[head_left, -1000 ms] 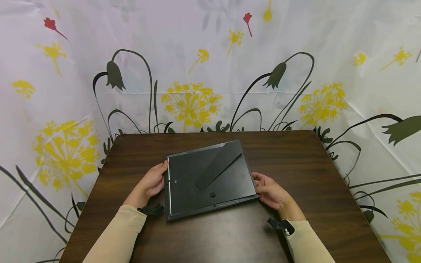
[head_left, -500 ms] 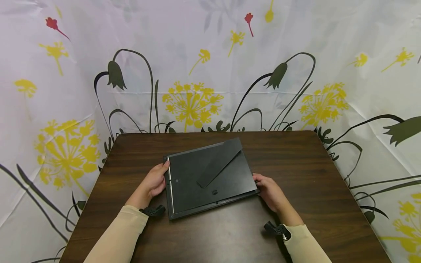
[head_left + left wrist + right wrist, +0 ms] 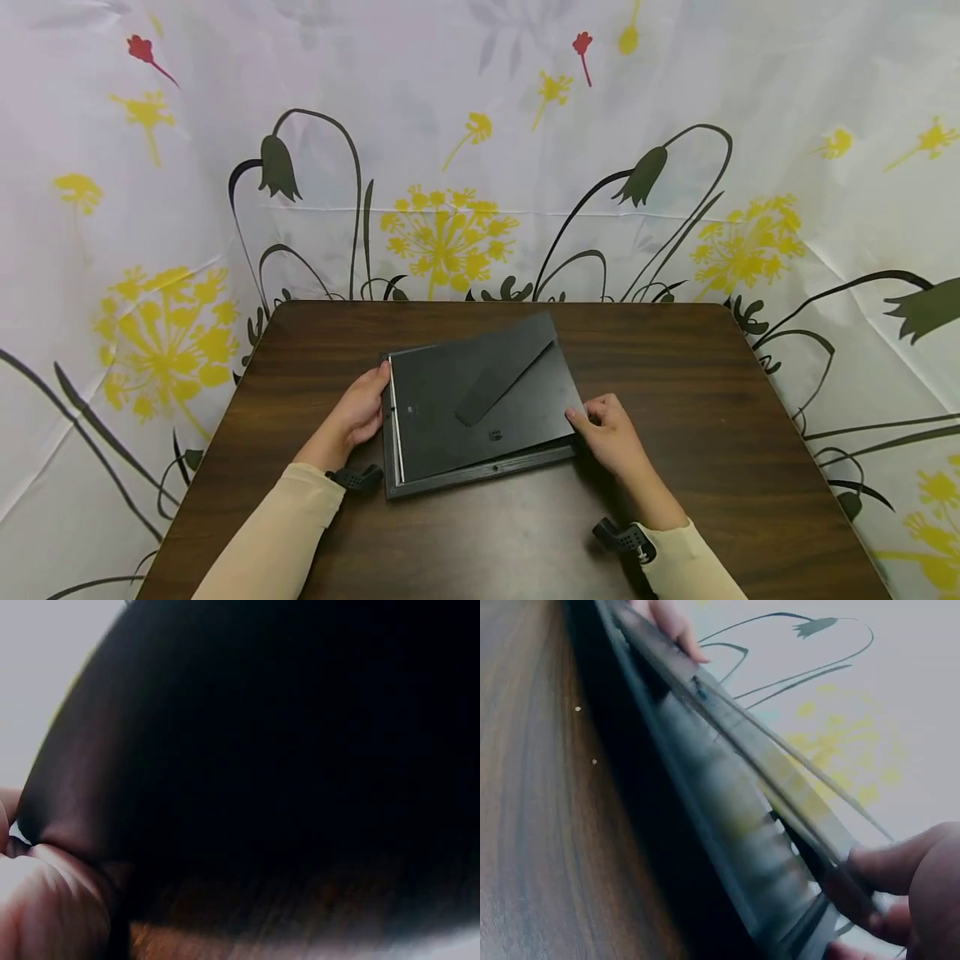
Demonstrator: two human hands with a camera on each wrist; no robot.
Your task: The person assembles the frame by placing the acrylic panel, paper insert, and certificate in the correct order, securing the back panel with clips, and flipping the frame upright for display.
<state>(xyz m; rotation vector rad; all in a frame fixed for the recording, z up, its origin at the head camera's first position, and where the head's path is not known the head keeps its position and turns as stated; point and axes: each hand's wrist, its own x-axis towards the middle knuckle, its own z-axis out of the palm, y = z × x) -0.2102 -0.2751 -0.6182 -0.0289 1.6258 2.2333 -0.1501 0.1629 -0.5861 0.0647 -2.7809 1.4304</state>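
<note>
A black picture frame (image 3: 480, 472) is held face down, tilted, over the table. Its black backing panel (image 3: 431, 408) has a stand leg (image 3: 506, 371) folded along it. At the frame's left edge my left hand (image 3: 358, 412) grips the rim, thumb on top. On the other side, my right hand (image 3: 613, 437) pinches the panel's right corner between thumb and fingers. In the right wrist view the panel's edge stands raised from the frame, showing glossy glass (image 3: 731, 806) in the gap. The left wrist view is mostly filled by the dark frame (image 3: 262, 750), beside part of the left hand (image 3: 56, 907).
A dark brown wooden table (image 3: 675, 367) lies beneath. Behind it hangs a white cloth (image 3: 420, 100) with printed flowers. Each wrist wears a black strap, the left strap (image 3: 356, 478) close to the frame and the right strap (image 3: 624, 538) above the table's front.
My right hand has shifted from the frame's right edge to the panel's corner, thumb now on top. The panel's right side has risen off the frame. My left hand keeps its grip.
</note>
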